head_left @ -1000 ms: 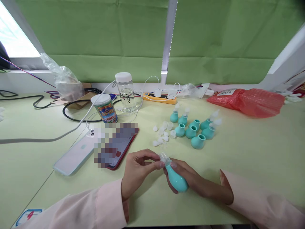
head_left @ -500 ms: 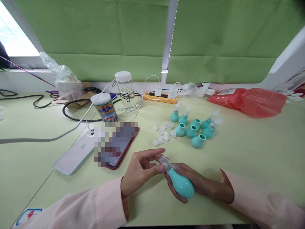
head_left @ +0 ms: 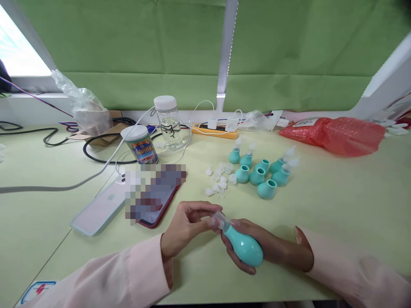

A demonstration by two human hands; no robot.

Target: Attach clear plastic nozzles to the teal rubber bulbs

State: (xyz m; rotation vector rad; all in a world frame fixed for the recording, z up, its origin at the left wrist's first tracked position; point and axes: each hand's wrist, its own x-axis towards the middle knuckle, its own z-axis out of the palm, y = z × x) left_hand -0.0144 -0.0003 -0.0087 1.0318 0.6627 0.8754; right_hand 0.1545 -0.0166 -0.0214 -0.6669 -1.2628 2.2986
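Note:
My right hand [head_left: 253, 239] is wrapped round a teal squeeze bulb [head_left: 246, 247], its neck tilted up toward the left. At that neck sits a clear plastic connector [head_left: 219, 220], pinched between the thumb and fingers of my left hand [head_left: 189, 224]. Beyond my hands stand several teal bulbs; one open-mouthed bulb [head_left: 266, 189] is nearest, and others, such as the bulb [head_left: 281, 176] at the right, carry translucent tips. Left of them lies a loose group of small translucent parts [head_left: 221, 179], some cup-shaped and some pointed.
Two phones, a white one [head_left: 101, 205] and a red-cased one [head_left: 160, 203], lie at the left. Behind them are a printed tub [head_left: 141, 147], a clear bottle [head_left: 169, 126] and cables. An orange power strip [head_left: 215, 131] and red plastic bag [head_left: 334, 134] sit at the back.
The left fingers have shifted slightly over the clear connector, with the thumb now lying further across it. The bulb stays in the right hand, nearly in the same place.

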